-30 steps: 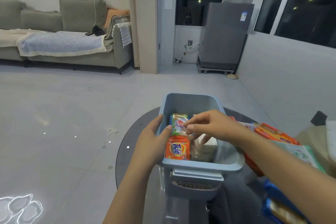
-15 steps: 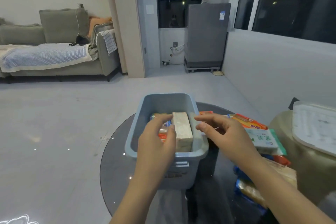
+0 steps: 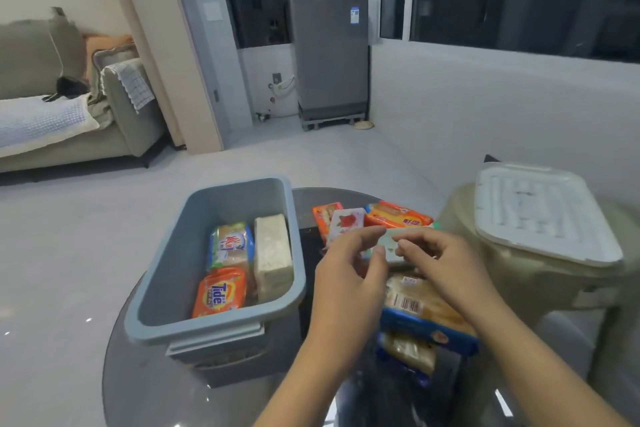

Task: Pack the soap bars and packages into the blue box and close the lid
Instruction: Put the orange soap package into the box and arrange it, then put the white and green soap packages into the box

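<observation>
The blue box [image 3: 166,274] stands open on the round glass table [image 3: 145,381]. Inside it lie an orange Tide pack [image 3: 220,293], a green and white soap pack [image 3: 230,246] and a bare beige soap bar [image 3: 273,255]. To the right of the box my left hand [image 3: 349,274] and my right hand [image 3: 436,260] meet over a pile of packages, their fingers curled onto a pale green pack [image 3: 393,243]. Orange packs [image 3: 398,215], a white pack with a red print [image 3: 346,220] and blue-wrapped soap packs [image 3: 420,312] lie around it.
The white lid [image 3: 540,215] rests on a beige stool [image 3: 540,288] at the right. A grey sofa [image 3: 69,114] stands at the far left and a grey appliance [image 3: 329,55] by the windows. Pale floor surrounds the table.
Both hands have left the box and moved right to the pile of packages. The beige bar now lies in the box beside the two wrapped packs.
</observation>
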The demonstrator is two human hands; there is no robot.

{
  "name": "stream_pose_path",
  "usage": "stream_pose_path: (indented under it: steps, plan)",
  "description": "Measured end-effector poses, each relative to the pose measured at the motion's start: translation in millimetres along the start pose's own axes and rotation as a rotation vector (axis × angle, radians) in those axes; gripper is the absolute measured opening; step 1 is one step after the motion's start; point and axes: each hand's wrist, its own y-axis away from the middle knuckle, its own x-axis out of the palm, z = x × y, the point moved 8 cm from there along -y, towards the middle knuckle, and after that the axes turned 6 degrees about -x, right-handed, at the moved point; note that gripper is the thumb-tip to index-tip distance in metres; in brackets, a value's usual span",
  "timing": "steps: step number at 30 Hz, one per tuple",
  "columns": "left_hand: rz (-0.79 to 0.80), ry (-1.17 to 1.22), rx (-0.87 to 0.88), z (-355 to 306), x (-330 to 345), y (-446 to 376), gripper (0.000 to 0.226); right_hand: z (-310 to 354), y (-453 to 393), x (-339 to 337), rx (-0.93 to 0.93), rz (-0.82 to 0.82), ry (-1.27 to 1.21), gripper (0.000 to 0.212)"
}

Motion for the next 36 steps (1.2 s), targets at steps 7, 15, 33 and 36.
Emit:
stream_pose_path:
  steps: [7, 15, 33, 36]
  plan:
    - [0.012, -0.004, -0.166, 42.8, 36.2, -21.3, 0.026, -40.3, -14.6, -32.0, 0.072, -0.150, 0.239, 0.015]
    - [0.047, 0.094, -0.369, 84.5, 51.9, -37.0, 0.026, -59.4, -28.9, -36.6, 0.141, -0.081, 0.531, 0.046]
    - [-0.098, 0.380, -0.502, 99.3, 34.0, -47.0, 0.051, -41.0, -48.2, -6.5, 0.127, -0.014, 0.254, 0.047]
    - [-0.066, 0.485, -0.518, 98.8, 34.6, -53.2, 0.039, -34.4, -56.5, 1.0, 0.103, 0.010, 0.155, 0.042]
